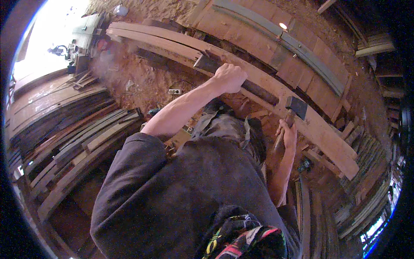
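My left hand (230,78) is closed in a fist over a long, dark, bar-shaped tool (208,64). The bar lies along a long pale wooden beam (319,125), and its exact kind is hard to make out. A pale edge shows at its left end; the fist covers its middle. My right hand (287,131) is wrapped around the wooden handle of a hammer (296,108) with a dark, blocky metal head. The head is over the beam, to the right of the bar's right end, apparently apart from it.
Wide boards (254,41) with a long grey strip (315,60) lie beyond the beam. Stacked planks (82,142) fill the left side, and more timber (366,172) lies at the right. A white power socket (174,91) rests on the dusty ground.
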Demonstrator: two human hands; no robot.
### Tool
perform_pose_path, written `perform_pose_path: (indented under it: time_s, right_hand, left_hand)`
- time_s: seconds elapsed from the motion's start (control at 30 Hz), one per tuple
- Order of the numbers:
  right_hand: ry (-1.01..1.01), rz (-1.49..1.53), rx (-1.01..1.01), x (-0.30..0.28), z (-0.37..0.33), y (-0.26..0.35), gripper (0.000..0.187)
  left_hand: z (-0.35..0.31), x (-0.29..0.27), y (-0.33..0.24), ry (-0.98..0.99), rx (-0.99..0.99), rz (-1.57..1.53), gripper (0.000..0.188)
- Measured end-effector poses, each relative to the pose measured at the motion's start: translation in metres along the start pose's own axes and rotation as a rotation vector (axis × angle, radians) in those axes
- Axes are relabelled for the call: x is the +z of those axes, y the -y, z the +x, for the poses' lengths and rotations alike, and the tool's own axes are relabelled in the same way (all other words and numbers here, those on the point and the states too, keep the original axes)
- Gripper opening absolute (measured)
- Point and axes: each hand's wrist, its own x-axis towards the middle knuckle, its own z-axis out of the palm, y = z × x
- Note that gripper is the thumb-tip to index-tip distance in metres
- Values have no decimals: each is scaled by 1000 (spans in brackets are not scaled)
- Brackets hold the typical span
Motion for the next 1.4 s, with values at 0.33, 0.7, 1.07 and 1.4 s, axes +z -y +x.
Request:
perform_pose_path:
  time_s: [0.33,0.7,1.07,1.4]
  right_hand:
    - [-205,-1150,-193,-79,19,-39,67]
    - [535,-926,-417,64,-15,96,60]
    - [-85,-506,-303,43,48,28,39]
    - [-239,-723,-413,33,35,-30,54]
  left_hand:
    - [-59,32,-30,28,-16,-164,27]
    - [-39,35,-88,-130,161,-57,26]
    - [-82,11,56,-1312,-555,-703,46]
    - [-29,-34,306,-1055,-1630,-1418,154]
